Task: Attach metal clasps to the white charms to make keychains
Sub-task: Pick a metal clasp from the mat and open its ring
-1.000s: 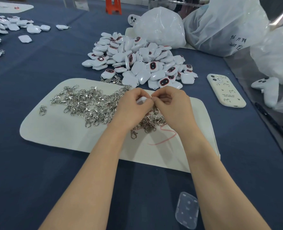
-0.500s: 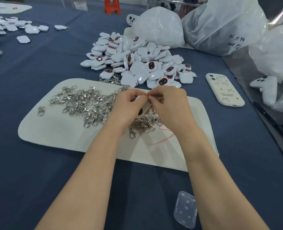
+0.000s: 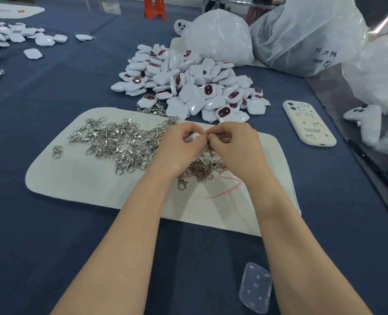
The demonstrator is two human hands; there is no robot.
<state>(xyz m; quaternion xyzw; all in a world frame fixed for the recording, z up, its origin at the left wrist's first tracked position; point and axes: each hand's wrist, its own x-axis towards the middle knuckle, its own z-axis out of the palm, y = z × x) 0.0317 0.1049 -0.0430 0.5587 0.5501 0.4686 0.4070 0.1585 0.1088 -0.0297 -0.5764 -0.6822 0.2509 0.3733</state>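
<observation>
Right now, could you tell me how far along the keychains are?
Done: a few clasped charms lie far left. In hand: the left hand holds a white charm, the right hand pinches a clasp to it. Left: the big charm pile and the loose clasps.

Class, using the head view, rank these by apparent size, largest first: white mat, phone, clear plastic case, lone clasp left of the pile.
1. white mat
2. phone and clear plastic case: look alike; the case lies nearer the camera, so unranked
3. lone clasp
</observation>
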